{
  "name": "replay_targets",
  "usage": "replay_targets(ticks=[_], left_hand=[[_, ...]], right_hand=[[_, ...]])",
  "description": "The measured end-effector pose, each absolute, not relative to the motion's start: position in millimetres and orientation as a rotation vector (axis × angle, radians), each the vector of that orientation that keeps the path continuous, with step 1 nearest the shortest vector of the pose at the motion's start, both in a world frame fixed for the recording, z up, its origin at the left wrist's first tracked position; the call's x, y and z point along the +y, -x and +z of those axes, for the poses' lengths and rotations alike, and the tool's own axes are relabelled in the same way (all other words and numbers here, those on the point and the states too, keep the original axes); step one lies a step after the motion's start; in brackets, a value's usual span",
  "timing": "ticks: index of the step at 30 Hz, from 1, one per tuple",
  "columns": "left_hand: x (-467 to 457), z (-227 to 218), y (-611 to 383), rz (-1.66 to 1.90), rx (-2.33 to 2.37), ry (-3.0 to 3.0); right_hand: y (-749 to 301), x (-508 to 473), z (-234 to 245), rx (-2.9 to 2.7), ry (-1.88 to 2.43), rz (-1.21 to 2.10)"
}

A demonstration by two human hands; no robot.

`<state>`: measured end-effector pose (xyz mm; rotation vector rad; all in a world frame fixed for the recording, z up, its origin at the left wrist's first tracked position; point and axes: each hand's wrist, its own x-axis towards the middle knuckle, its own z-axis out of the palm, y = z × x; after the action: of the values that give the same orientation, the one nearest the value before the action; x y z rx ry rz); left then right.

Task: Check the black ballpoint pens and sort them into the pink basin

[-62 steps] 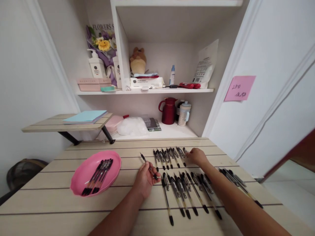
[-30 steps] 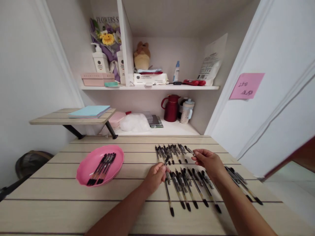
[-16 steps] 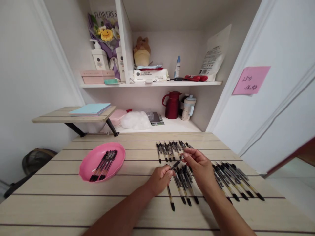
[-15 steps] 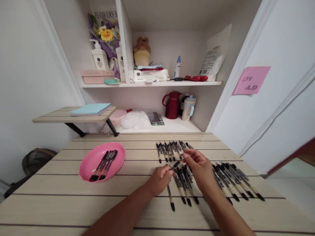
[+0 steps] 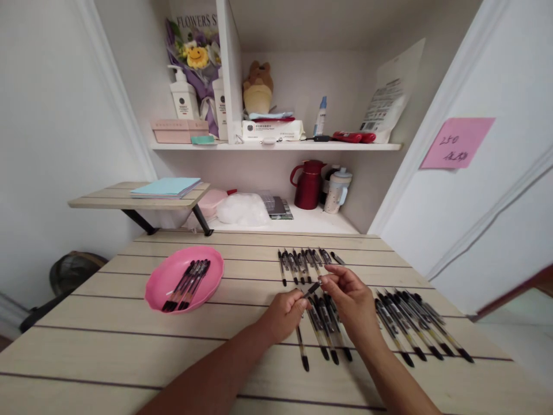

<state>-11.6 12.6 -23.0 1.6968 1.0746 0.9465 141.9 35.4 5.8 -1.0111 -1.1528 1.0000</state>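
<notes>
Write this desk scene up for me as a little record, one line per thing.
left hand: closed around a pen
right hand: fingertips at that pen's far end; exact grip unclear
table: loose pens laid in two rows
pink bowl: several more pens inside
lower shelf: red jug, pale handled cup
right wall: pink note

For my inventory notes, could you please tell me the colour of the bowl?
The bowl is pink; the head view shows it best.
</notes>
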Motion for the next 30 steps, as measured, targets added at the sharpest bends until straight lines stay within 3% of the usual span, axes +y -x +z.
replay_targets(ticks=[12,30], left_hand=[[5,-17,6,0.975,1.222,-1.923],[4,-23,3,0.96,1.013,-1.675]], right_hand=[[-138,30,4,-1.119,1.063,0.958],[-158,34,3,-1.183,0.967,1.292]])
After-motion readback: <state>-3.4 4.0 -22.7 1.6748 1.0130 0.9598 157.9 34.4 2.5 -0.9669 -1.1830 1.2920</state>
